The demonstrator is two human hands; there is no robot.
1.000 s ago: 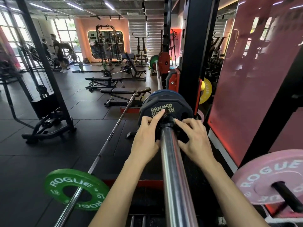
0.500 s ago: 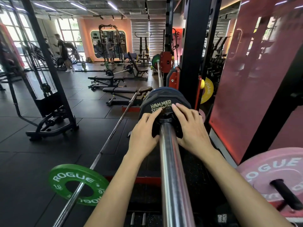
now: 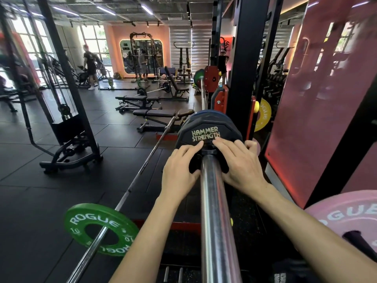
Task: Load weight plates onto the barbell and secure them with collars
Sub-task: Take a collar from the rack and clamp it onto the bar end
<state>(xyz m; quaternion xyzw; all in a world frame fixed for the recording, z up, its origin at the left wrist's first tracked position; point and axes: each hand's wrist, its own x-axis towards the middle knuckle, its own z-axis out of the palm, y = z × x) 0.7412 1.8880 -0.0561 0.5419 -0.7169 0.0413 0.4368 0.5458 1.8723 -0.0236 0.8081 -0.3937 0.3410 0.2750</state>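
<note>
A chrome barbell sleeve runs away from me to a black Hammer Strength plate, with a blue plate behind it against the rack upright. A black collar rings the sleeve right at the black plate's face. My left hand lies on the collar's left side, fingers straight and reaching the plate. My right hand lies flat on the collar's right side, its fingers spread over the plate. Both hands hide most of the collar.
A green Rogue plate sits on a second barbell lying on the floor to my left. A pink Rogue plate hangs on a peg at the lower right, a yellow plate beyond the upright. Benches and people stand farther back.
Both hands slid forward along the sleeve with the collar until they lie flat against the black plate. The view has come closer to the plate.
</note>
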